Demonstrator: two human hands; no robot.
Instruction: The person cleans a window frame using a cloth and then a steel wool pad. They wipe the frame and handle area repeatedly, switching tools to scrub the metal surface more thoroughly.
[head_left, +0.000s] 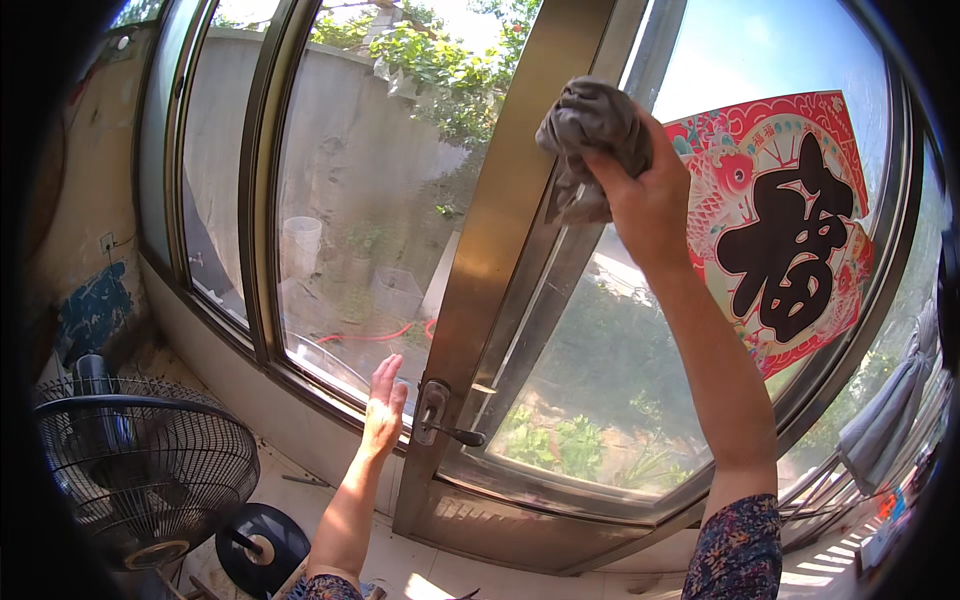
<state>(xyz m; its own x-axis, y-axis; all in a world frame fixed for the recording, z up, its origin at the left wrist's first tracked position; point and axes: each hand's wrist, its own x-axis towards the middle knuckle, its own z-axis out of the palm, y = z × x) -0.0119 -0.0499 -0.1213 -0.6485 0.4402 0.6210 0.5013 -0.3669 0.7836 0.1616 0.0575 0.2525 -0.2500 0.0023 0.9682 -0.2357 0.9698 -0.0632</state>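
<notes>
My right hand is raised, gripping a crumpled dark grey cloth near the upper part of a metal-framed glass door. The cloth lies at the door's frame, beside the glass; its hanging end reaches below my fingers. Lower and to the left, my left hand is held up with nothing in it, its fingers extended, beside the lever door handle. A red square paper decoration with a large black character and fish is on the glass to the right of my right hand.
A black floor fan with a round base stands at lower left. Sliding windows adjoin the door on the left, above a low wall. A grey curtain hangs gathered at the right. Through the glass, a wall, plants and a white bucket show.
</notes>
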